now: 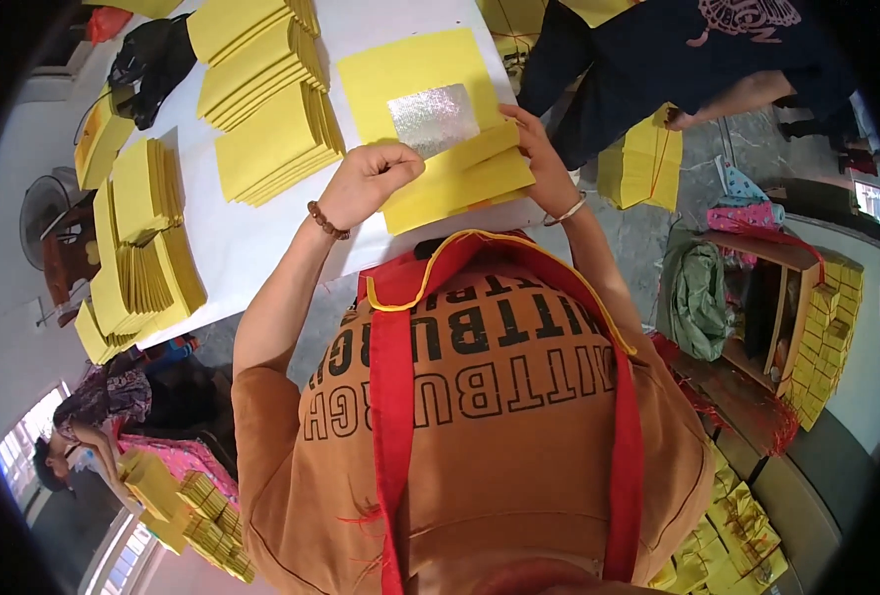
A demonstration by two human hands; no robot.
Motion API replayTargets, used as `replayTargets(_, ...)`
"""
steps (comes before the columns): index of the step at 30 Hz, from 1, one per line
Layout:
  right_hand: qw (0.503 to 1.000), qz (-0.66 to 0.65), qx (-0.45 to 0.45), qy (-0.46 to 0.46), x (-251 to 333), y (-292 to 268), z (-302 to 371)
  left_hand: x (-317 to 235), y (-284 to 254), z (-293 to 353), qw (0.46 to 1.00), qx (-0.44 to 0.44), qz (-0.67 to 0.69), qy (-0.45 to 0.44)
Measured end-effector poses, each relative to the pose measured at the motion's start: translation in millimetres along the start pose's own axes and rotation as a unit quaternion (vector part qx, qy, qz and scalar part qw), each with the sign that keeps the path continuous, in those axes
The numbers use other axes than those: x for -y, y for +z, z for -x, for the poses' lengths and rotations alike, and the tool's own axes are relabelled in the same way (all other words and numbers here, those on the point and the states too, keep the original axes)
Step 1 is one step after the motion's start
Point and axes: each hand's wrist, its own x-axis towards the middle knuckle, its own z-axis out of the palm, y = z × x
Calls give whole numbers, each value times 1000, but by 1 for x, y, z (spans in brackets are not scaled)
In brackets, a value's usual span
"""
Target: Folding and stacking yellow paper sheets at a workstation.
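Observation:
On the white table in front of me lies a sheet of yellow paper (400, 77) with a silver foil rectangle (438, 111) at its middle. Its near part is folded up into a flap that covers the foil's lower edge. Closed and curled, my left hand (373, 182) pinches the flap's left end. My right hand (542, 164) holds the flap's right end, fingers behind the paper and thumb partly hidden. A beaded bracelet circles my left wrist; a pale bangle is on the right.
Stacks of folded yellow paper (279, 141) stand left on the white table (197, 223), with more stacks (134, 263) along its edge. A black bag (152, 64) lies at far left. One person stands at upper right beside a tied yellow bundle (648, 164); another person bends at lower left.

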Motion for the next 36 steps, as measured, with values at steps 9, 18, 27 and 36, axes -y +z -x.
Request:
replayTargets(9,999,-22,14,38,-12,-8,-6,-22,-22,18,967,81,-83,229)
replayTargets(18,979,176,8,-103,15,-21,-31,12,-17,9,849,-160,-431,261)
replayTargets(27,975,124,172,-69,42,-24,-8,2,1,52,896,-119,-353,241)
replayTargets(36,985,33,-5,171,46,-2,-26,20,-5,12,982,-170,12,-81)
